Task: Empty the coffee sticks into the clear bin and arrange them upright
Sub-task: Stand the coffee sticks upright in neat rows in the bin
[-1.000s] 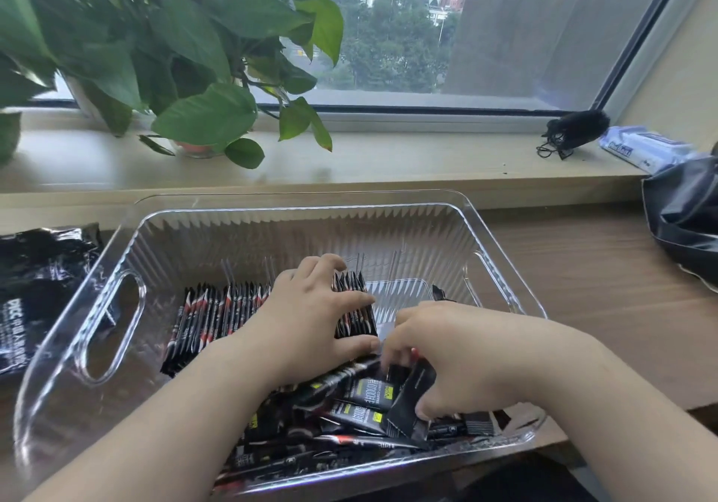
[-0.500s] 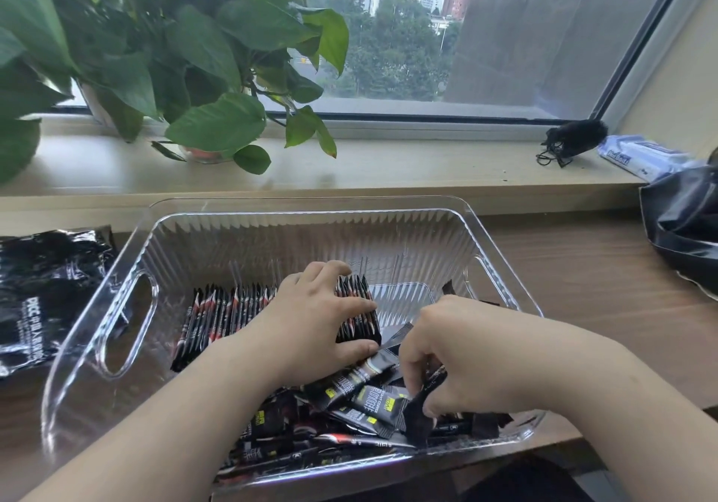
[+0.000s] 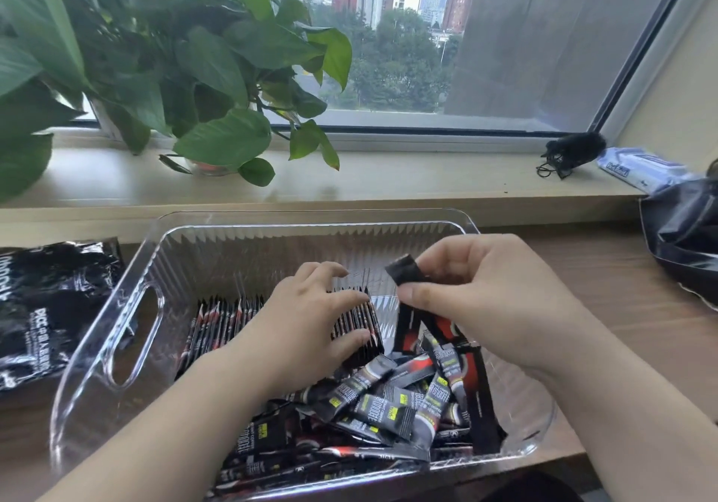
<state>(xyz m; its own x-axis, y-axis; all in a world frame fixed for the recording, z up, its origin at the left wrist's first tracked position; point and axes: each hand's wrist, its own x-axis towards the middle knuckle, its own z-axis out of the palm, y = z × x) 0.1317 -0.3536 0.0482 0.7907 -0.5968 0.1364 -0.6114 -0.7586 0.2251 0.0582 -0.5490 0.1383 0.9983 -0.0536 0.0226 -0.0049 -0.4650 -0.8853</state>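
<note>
While left fingers point(image 3: 349, 297) stay spread on upright row point(image 3: 221, 319), right fingers point(image 3: 443, 258) lifted, pinching stick point(image 3: 402, 271).

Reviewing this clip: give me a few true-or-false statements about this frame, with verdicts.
1. The right hand pinches one black coffee stick above the loose pile of sticks. True.
2. The left hand is outside the clear ribbed plastic bin. False: the left hand presses on the upright row of sticks inside the bin.
3. Every stick in the bin stands upright. False: the loose pile lies flat at the near side.
4. A green leafy plant stands on the pale windowsill. True.
</note>
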